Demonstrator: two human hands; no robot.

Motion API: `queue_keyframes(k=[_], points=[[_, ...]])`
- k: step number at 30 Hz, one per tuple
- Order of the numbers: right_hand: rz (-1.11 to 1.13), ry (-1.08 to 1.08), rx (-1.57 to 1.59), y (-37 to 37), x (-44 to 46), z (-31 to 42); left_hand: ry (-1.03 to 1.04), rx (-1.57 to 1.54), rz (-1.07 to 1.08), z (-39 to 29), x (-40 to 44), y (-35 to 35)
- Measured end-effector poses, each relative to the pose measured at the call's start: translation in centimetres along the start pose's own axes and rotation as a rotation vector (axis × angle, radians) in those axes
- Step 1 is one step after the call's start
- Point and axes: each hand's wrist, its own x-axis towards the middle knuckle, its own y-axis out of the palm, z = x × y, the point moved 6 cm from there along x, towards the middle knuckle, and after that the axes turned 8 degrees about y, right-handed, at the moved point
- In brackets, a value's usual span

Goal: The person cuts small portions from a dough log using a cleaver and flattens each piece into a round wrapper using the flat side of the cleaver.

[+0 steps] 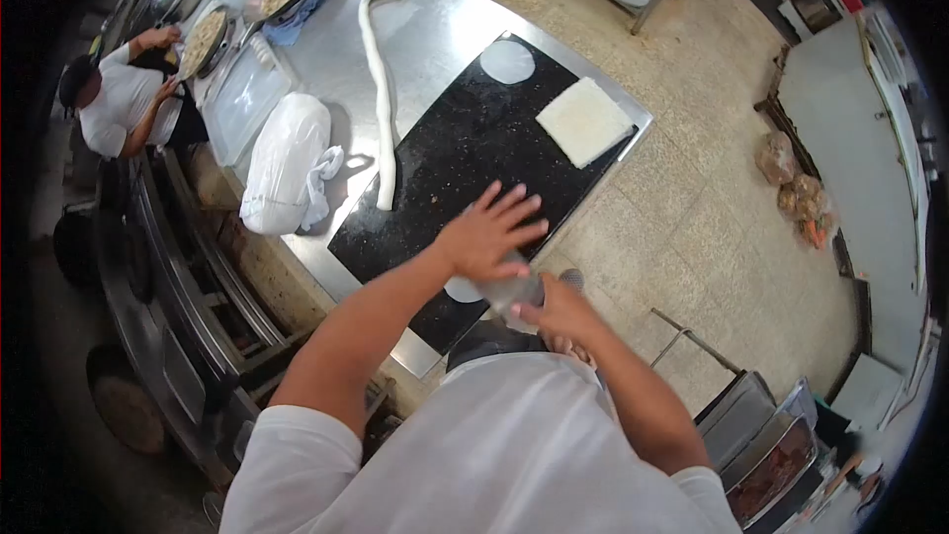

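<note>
Over the near edge of the black work slab (pixel 445 153), my left hand (pixel 492 233) is stretched out with its fingers spread. Just below it, my right hand (pixel 571 314) is wrapped round a grey, roughly cylindrical thing (pixel 516 295), blurred so its kind does not show. Partly hidden behind my hands lies a pale round of dough (pixel 461 290). Another flat dough round (pixel 507 61) rests at the slab's far end, beside a square white stack (pixel 587 123). A long dough rope (pixel 376 79) runs along the slab's left side onto the steel.
A white plastic-wrapped bundle (pixel 289 163) sits on the steel table (pixel 435 15) at left, next to a clear tub (pixel 242 104). A co-worker (pixel 133 104) handles a pan of pale food (pixel 205 43). Bagged vegetables (pixel 799 198) lie on the floor at right; metal trays (pixel 776 465) stand lower right.
</note>
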Motion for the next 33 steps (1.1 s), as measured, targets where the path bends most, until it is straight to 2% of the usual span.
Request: queue_keyframes(k=[1,2,3,4,6,8,12,13,16,17,19,21,22,24,28,30,31,33], points=[[0.006,-0.102,0.053,1.2,0.2,-0.4,-0.003,0.027,0.02,-0.7,-1.2,0.3],[0.036,-0.105,0.026,2.0,0.5,-0.9,0.033,0.031,-0.03,-2.1,-2.5,0.4],[0.207,0.075,0.031,5.2,-7.3,-3.1,0.052,-0.196,-0.049,-9.8,-4.6,1.9],[0.064,0.078,0.012,3.8,-6.0,-2.6,0.05,-0.149,-0.028,-8.3,-3.3,1.6],[0.001,0.115,-0.032,1.0,-2.8,-1.6,0.079,-0.034,-0.02,-4.2,-0.6,0.5],[-0.027,0.206,-0.112,-1.9,-2.9,-0.4,0.091,0.008,-0.084,-3.8,1.0,-0.2],[-0.134,0.11,-0.188,-4.8,-0.3,0.4,0.029,0.08,-0.052,0.0,3.4,-1.6],[-0.143,0.107,-0.197,-4.4,-0.9,0.4,0.03,0.087,-0.064,-0.3,3.2,-1.8],[-0.053,0.031,0.169,-0.4,-2.4,-0.1,0.0,-0.002,-0.115,-1.9,0.2,-1.8],[-0.048,0.031,0.165,1.7,-3.0,-1.0,0.028,-0.034,-0.045,-3.3,-2.0,-0.7],[-0.008,-0.002,-0.047,5.0,-3.0,-1.9,0.103,-0.095,0.099,-5.0,-4.8,0.9],[-0.053,0.091,-0.001,4.4,-1.7,-2.9,0.128,-0.15,0.08,-4.5,-3.5,1.1],[-0.079,0.182,0.034,4.2,-2.3,-3.4,0.141,-0.065,0.034,-3.8,-2.0,0.5],[-0.176,0.167,-0.016,0.4,-2.1,-1.4,0.166,0.049,-0.075,-2.4,0.3,-0.7],[-0.258,0.175,-0.097,-3.5,-1.0,0.4,0.171,0.044,-0.198,0.6,3.0,-2.8],[-0.403,0.124,-0.046,-3.4,-1.1,1.0,0.089,0.215,-0.414,1.2,2.3,-5.0],[-0.397,0.138,-0.051,-2.0,-1.4,0.2,0.088,0.199,-0.416,0.6,1.9,-5.8],[-0.476,0.113,0.043,0.8,-3.5,-1.1,-0.401,-0.211,-0.321,2.8,0.1,-5.7]])
